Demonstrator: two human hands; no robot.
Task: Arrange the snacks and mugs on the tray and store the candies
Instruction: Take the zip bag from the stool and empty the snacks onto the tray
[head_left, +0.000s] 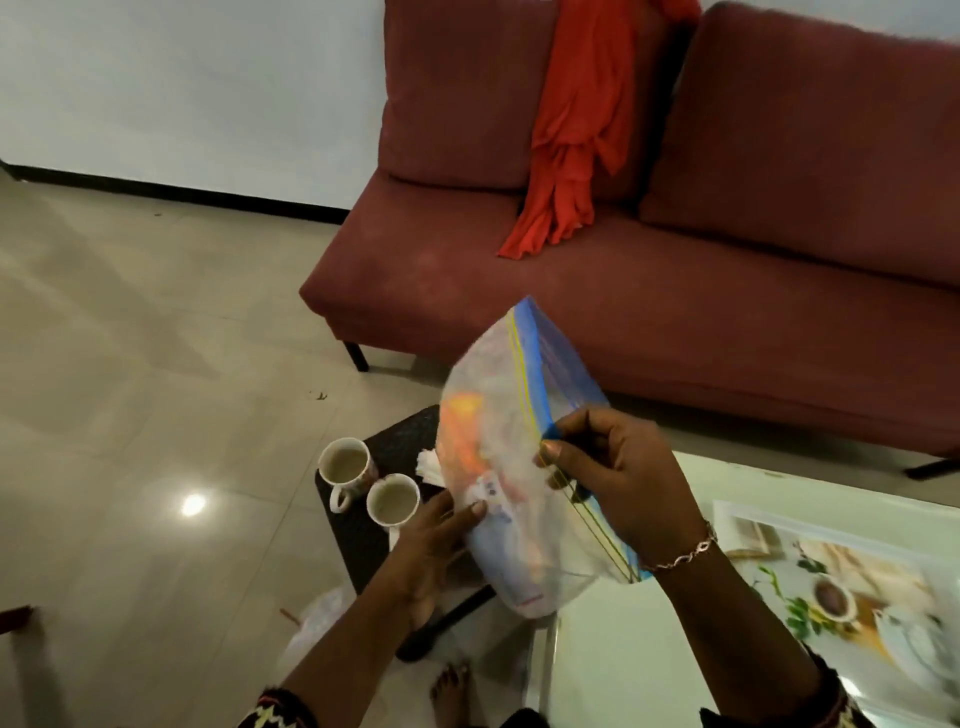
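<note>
A clear zip bag (511, 415) with a blue and yellow seal strip hangs in front of me, with orange and white wrapped candies blurred inside. My right hand (618, 473) pinches the seal strip at the bag's lower right. My left hand (436, 540) holds the bag's lower left side with thumb and fingers. Two white mugs (344, 462) (392, 500) stand side by side on a dark tray (353, 540) below the bag. Something white and crumpled (428, 465) lies on the tray behind the bag.
A glass-topped table (649, 649) with a printed mat (841, 582) stands at the lower right. A dark red sofa (675, 260) with an orange cloth (576, 119) draped over it fills the back. A plastic bag (322, 618) lies on the tiled floor near my foot (452, 691).
</note>
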